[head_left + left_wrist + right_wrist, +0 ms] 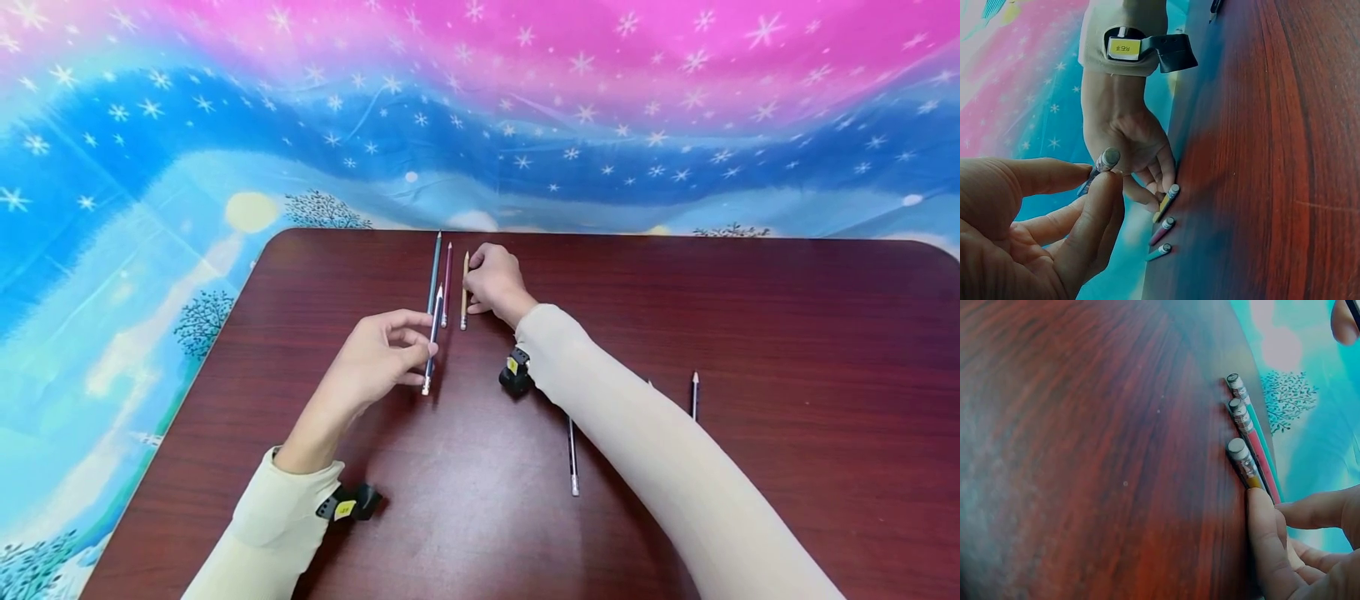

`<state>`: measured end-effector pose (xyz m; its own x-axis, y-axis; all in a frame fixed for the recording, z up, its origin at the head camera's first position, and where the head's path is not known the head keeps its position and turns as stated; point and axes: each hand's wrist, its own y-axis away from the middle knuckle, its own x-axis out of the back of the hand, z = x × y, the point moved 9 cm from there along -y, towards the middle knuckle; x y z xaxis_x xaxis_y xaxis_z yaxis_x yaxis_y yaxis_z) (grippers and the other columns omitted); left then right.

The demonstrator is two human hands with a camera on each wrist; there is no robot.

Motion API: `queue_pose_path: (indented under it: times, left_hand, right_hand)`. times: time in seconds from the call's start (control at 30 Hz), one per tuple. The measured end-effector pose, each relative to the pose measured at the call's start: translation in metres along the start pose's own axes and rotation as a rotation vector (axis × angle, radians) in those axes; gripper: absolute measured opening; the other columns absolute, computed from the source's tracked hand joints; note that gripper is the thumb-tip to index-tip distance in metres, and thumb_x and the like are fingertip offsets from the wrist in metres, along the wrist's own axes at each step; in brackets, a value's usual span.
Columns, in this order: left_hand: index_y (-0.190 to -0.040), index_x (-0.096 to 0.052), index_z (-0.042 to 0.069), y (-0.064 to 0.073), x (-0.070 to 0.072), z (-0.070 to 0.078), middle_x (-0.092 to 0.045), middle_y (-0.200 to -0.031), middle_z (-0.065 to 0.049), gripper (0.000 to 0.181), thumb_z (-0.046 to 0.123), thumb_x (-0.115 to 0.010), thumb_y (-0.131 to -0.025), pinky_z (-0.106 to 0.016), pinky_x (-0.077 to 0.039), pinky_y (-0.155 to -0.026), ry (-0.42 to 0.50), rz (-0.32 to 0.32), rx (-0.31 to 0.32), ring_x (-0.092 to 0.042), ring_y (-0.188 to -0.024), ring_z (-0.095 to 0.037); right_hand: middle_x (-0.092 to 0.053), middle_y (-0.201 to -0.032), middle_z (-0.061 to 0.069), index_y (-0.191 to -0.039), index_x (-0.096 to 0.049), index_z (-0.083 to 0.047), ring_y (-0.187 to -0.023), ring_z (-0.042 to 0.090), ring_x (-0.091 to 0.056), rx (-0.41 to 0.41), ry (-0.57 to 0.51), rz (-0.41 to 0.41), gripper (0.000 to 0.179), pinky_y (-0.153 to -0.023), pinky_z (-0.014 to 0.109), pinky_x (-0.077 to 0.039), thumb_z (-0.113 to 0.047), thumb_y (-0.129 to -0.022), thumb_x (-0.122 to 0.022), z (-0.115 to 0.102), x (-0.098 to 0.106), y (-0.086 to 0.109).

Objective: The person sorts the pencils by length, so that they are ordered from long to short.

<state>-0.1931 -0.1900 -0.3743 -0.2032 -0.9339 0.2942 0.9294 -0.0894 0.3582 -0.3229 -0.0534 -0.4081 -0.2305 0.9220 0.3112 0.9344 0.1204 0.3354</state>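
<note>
My left hand (382,350) pinches a dark pencil (436,322) between thumb and fingers, above the table, its sharpened tip pointing away and its eraser end toward me. At the far side of the table, my right hand (497,277) holds a yellow pencil (464,310) by its side; in the right wrist view the fingers (1263,519) lie against it just past the metal band. Left of the yellow pencil lie a dark red pencil (447,279) and a teal pencil (435,267), roughly parallel, eraser ends toward me. The held dark pencil partly covers the teal one.
On the brown table (480,500), a dark pencil (573,458) lies partly under my right forearm. Another dark pencil (695,392) shows beyond the sleeve, its lower part hidden. A patterned cloth (525,125) hangs behind the table's far edge.
</note>
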Motion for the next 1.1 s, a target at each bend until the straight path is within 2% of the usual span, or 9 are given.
queue_pose_path:
  times: [0.37,0.67,1.1]
  left_hand:
    - [-0.134,-0.055,0.005,-0.0001,-0.001,0.0019,-0.066,-0.11,-0.024,0.041,0.002,-0.056,-0.093,-0.035,-0.062,-0.073,0.006,-0.006,-0.006,-0.07,-0.089,-0.023]
    - [-0.134,-0.055,0.004,0.0001,0.0001,0.0006,-0.066,-0.109,-0.024,0.04,0.002,-0.056,-0.094,-0.035,-0.062,-0.073,0.005,-0.001,-0.007,-0.069,-0.087,-0.021]
    - [-0.133,-0.055,0.005,-0.0004,-0.0001,0.0012,-0.066,-0.107,-0.023,0.039,0.002,-0.055,-0.094,-0.036,-0.062,-0.073,-0.017,0.001,-0.019,-0.069,-0.093,-0.025]
  right_hand:
    - [-0.061,-0.096,0.016,-0.12,-0.057,-0.002,-0.051,0.017,-0.054,-0.004,-0.069,-0.01,0.03,-0.056,0.034,-0.061,0.003,-0.091,-0.061,0.0077,0.0021,0.0]
    - [-0.061,-0.092,0.015,-0.122,-0.057,-0.003,-0.05,0.017,-0.054,0.004,-0.077,-0.003,0.032,-0.057,0.034,-0.061,0.004,-0.091,-0.06,0.0062,0.0007,-0.0004]
    - [-0.059,-0.09,0.015,-0.123,-0.058,-0.004,-0.049,0.017,-0.053,0.004,-0.069,0.009,0.033,-0.056,0.034,-0.061,0.003,-0.091,-0.059,0.0058,0.0016,-0.0001]
